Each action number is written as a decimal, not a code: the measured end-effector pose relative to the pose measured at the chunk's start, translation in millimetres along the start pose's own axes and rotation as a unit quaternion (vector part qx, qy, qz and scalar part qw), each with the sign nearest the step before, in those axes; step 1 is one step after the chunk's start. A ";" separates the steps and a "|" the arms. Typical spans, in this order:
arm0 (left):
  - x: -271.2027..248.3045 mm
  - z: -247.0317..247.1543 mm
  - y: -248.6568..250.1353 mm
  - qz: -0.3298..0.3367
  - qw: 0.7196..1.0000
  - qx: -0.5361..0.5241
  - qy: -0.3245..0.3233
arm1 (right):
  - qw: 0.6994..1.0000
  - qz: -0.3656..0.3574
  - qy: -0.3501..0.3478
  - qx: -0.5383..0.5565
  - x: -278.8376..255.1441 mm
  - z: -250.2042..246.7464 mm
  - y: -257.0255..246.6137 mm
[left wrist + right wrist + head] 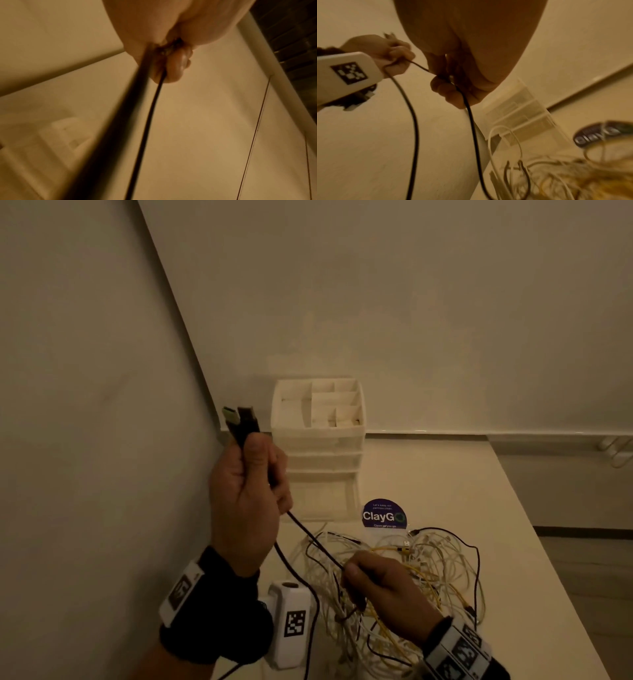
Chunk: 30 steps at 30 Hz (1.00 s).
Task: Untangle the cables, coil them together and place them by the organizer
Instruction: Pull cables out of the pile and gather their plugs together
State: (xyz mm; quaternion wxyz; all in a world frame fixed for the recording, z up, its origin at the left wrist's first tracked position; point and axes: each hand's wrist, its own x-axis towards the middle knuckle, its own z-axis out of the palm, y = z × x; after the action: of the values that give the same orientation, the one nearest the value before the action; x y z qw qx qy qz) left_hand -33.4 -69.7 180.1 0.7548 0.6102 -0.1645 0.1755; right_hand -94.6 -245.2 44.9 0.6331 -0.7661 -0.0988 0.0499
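Black cable (308, 537) gripped by both hands, plugs (239, 419) visible only from head view

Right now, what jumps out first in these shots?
The left hand, raised near the wall, holds the two plug ends of a black cable upright, while the right hand pinches that cable lower down. Beneath it a tangle of white, yellow and black cables sprawls on the table, before the white organizer.

Left hand (245, 494) raised, fist closed round a black cable (315, 542); right hand (383, 583) lower, pinching the same cable below that grip.
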 end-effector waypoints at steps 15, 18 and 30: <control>-39.2 14.5 -42.0 -0.053 0.932 0.260 -0.248 | 0.985 -0.039 0.106 -0.134 30.4 -52.9 -70.5; -34.8 27.5 -43.9 -0.029 0.925 0.263 -0.272 | 0.989 -0.035 0.098 -0.104 27.0 -56.0 -91.0; -27.9 33.2 -47.6 0.055 0.935 0.306 -0.171 | 0.980 -0.062 0.168 0.083 -5.6 -23.6 -50.6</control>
State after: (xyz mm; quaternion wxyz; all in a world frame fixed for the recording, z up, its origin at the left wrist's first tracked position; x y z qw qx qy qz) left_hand -37.0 -113.3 132.7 0.4815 0.8223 -0.2628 0.1516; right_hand -99.7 -260.0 98.7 0.7037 -0.7009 -0.0338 -0.1112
